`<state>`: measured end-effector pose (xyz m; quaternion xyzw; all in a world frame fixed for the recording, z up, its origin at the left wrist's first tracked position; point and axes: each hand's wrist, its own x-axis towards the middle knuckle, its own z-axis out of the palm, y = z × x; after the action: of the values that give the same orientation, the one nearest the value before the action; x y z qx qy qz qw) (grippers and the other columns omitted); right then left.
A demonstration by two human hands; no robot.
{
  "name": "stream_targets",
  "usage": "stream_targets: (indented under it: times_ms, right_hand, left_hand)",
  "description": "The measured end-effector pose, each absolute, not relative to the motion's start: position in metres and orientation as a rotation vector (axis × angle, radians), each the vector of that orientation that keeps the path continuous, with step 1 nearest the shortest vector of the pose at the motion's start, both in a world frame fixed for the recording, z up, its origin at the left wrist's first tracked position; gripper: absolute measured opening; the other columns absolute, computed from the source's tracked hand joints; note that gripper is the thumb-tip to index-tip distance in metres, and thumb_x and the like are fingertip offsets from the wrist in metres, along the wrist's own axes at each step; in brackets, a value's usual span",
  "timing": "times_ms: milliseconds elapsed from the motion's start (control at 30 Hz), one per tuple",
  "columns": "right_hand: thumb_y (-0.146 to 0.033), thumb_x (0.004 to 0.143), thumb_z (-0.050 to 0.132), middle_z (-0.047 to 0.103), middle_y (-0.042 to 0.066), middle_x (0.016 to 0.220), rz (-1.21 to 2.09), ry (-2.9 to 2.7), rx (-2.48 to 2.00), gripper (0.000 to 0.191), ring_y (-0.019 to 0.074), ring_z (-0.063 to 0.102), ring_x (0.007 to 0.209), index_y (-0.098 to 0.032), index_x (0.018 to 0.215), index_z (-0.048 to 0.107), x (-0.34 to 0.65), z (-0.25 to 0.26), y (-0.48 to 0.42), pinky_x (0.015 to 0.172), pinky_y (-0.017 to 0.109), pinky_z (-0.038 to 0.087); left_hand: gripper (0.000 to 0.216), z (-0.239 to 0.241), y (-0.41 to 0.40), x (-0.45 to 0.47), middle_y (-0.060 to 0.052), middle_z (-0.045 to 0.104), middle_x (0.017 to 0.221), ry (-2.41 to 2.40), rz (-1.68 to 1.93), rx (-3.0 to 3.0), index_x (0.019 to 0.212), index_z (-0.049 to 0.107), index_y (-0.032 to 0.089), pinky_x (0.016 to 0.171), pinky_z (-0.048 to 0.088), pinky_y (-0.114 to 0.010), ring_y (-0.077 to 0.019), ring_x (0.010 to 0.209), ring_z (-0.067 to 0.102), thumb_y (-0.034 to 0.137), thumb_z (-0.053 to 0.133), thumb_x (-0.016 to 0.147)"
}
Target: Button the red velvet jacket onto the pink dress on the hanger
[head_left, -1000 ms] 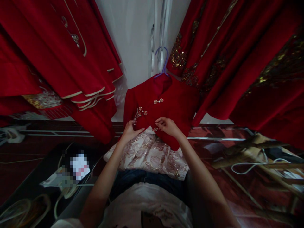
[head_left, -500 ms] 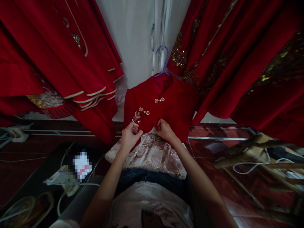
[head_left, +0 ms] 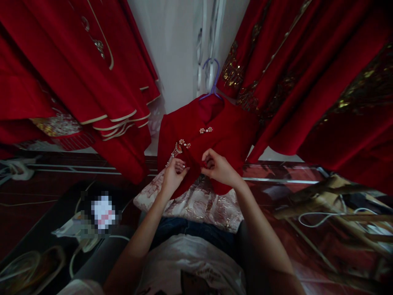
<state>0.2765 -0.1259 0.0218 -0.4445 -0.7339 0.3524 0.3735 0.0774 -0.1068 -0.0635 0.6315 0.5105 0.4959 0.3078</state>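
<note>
A red jacket (head_left: 233,131) hangs from a purple hanger (head_left: 213,84) in front of me, its lower front over a pinkish-white brocade cloth (head_left: 211,205) on my lap. Beaded flower fastenings (head_left: 206,130) decorate the chest, and a beaded tassel ornament (head_left: 176,149) hangs at its left. My left hand (head_left: 174,177) is closed on the jacket's front, just below the tassel. Over the opposite side of the front opening is my right hand (head_left: 220,169), its fingers curled and thumb near the index finger. Whatever it pinches is too small to make out.
Red garments (head_left: 116,86) hang at left, and more with gold sequins (head_left: 231,71) at right. A dark stool-like surface (head_left: 58,221) at lower left bears a blurred-out item, cables and a round container. Wooden pieces (head_left: 310,200) and white cord lie at right.
My right hand has lifted slightly from the jacket's edge and turned, its fingers more apart from the cloth. My left hand has shifted slightly right and down; more of the jacket's lower front now shows.
</note>
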Motion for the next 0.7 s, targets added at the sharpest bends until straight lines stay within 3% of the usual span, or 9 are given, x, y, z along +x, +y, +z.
stream_targets:
  times_ms: [133, 267, 433, 700]
  right_hand:
    - [-0.019, 0.071, 0.064, 0.055, -0.003, 0.081, 0.89, -1.754, -1.126, 0.025, 0.0089, 0.055, 0.066, -0.021, 0.09, 0.047, 0.248, -0.007, -0.117, 0.058, 0.021, 0.045]
    - [-0.016, 0.074, 0.061, 0.058, 0.001, 0.089, 0.914, -1.762, -1.151, 0.025, 0.011, 0.06, 0.076, -0.019, 0.097, 0.052, 0.24, -0.035, -0.105, 0.067, 0.024, 0.053]
    - [-0.016, 0.082, 0.056, 0.063, 0.004, 0.089, 0.804, -1.803, -1.205, 0.013, 0.0121, 0.061, 0.08, -0.018, 0.095, 0.059, 0.246, -0.042, -0.098, 0.072, 0.025, 0.053]
    - [-0.015, 0.084, 0.058, 0.066, 0.004, 0.09, 0.689, -1.815, -1.225, 0.011, 0.0125, 0.062, 0.079, -0.017, 0.092, 0.064, 0.241, -0.048, -0.099, 0.074, 0.025, 0.051]
  left_hand:
    - [0.014, -0.064, -0.108, 0.082, -0.001, 0.065, 0.079, 1.249, 1.297, 1.64, 0.085, 0.059, 0.017, 0.067, 0.054, -0.023, -0.0114, 0.069, 0.064, 0.014, 0.063, 0.072]
    - [0.013, -0.068, -0.107, 0.081, -0.002, 0.067, 0.078, 1.338, 1.306, 1.682, 0.088, 0.063, 0.017, 0.067, 0.055, -0.024, -0.0124, 0.07, 0.065, 0.017, 0.063, 0.075]
    - [0.011, -0.067, -0.109, 0.082, -0.003, 0.067, 0.079, 1.36, 1.319, 1.758, 0.087, 0.064, 0.017, 0.065, 0.055, -0.025, -0.012, 0.067, 0.064, 0.023, 0.065, 0.078]
    - [0.017, -0.072, -0.109, 0.081, -0.005, 0.072, 0.085, 1.232, 1.316, 1.511, 0.087, 0.065, 0.015, 0.07, 0.058, -0.026, -0.0132, 0.072, 0.068, 0.024, 0.069, 0.073]
